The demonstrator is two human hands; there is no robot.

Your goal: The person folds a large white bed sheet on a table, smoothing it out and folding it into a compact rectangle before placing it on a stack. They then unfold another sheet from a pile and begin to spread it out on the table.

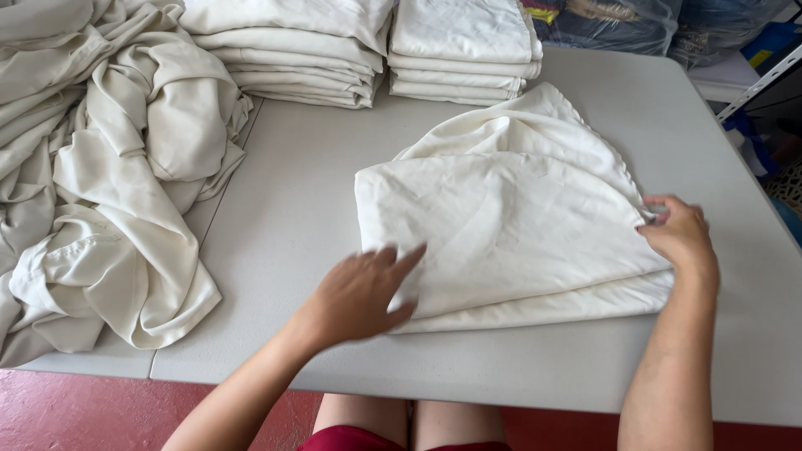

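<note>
Cloth (510, 225), cream and partly folded, is lying on the right half of the grey table (309, 209), its long axis running roughly left to right across the view. Its layers are fanning out: the edges are spreading wide at the left and curving round toward the far side, while they are gathering at the right, near edge. So the narrow end is pointing right, toward the right hand (681, 234).

That hand is resting at the gathered end, its grip pinched shut on the cloth's edge, thumb and fingers meeting on the fabric. The left hand (363, 292) is lying flat on the near left corner of the cloth, fingers spread and apart, pressing down rather than clasping anything.

A loose heap (109, 167) of the same cream fabric is sprawling over the left side of the table, well apart from the cloth. Two stacks (376, 50) of folded pieces are sitting side by side along the far edge, the right one just beyond the cloth's far tip. Bags (618, 21) wrapped in clear plastic are standing behind the table, and a red floor (83, 413) is showing below its near edge.
</note>
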